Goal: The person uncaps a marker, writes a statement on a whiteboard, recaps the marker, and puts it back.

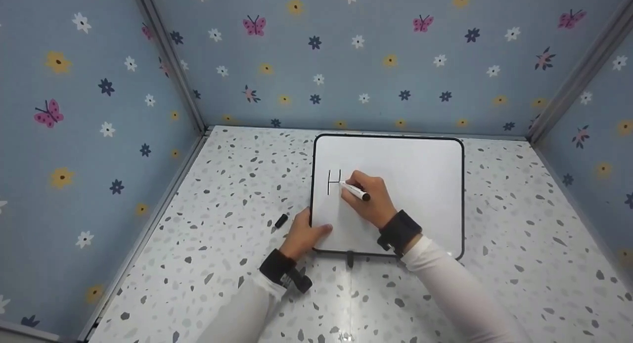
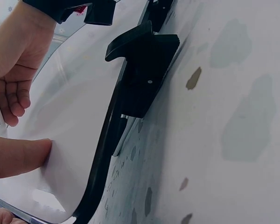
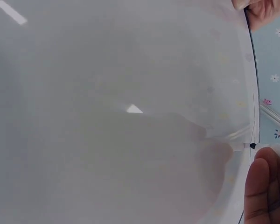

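A whiteboard (image 1: 425, 194) with a black rim lies on the speckled table, a black letter H (image 1: 334, 182) drawn on its left part. My right hand (image 1: 373, 197) pinches a white marker (image 1: 355, 190) whose tip is at the right stroke of the H. In the right wrist view, the marker's dark tip (image 3: 253, 146) meets the board surface. My left hand (image 1: 304, 232) grips the board's lower left edge. Its thumb (image 2: 23, 156) lies on the white surface, while the other fingers are mostly hidden by the rim.
A black marker cap (image 1: 281, 221) lies on the table (image 1: 237, 185) left of the board. At the board's lower edge sits a black clip (image 2: 142, 70). Blue walls (image 1: 336, 56) patterned with flowers and butterflies enclose the table at the back and sides.
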`<state>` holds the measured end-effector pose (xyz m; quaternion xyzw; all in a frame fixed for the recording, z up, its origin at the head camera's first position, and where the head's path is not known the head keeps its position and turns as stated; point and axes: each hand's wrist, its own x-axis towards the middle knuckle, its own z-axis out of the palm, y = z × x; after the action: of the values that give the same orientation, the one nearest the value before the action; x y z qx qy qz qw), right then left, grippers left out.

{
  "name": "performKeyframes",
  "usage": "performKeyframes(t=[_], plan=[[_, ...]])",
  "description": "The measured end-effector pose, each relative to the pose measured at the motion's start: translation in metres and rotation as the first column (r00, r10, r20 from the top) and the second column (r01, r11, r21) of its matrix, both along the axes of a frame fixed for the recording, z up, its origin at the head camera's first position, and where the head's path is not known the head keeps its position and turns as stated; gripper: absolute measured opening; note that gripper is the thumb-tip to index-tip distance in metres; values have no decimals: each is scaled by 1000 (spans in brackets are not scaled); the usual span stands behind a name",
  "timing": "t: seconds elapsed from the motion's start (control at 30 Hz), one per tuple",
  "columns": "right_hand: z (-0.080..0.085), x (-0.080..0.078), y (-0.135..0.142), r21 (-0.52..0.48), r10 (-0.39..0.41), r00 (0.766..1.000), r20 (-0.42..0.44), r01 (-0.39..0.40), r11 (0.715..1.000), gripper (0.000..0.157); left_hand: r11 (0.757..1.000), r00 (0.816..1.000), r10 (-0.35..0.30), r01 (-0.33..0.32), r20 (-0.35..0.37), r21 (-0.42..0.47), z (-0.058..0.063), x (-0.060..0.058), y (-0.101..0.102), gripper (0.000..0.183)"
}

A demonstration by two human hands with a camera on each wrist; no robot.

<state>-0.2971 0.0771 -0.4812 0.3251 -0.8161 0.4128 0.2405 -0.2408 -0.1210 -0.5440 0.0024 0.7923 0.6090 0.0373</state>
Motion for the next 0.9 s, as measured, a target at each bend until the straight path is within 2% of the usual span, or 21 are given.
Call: performKeyframes(t=[0.27,0.53,0.9], plan=[[-4,5,2,6,22,1000,-2,-22,1000,12,1000,1000,5,-5,6,-9,-1,0,0,54],[-9,10,3,5,29,1000,11,-29,1000,12,999,1000,-2,3,-12,32,-3,-1,0,56],[-13,16,3,3,53,998,-21,-53,999,16,999,1000,-9,9,-1,38,-1,0,1,58]])
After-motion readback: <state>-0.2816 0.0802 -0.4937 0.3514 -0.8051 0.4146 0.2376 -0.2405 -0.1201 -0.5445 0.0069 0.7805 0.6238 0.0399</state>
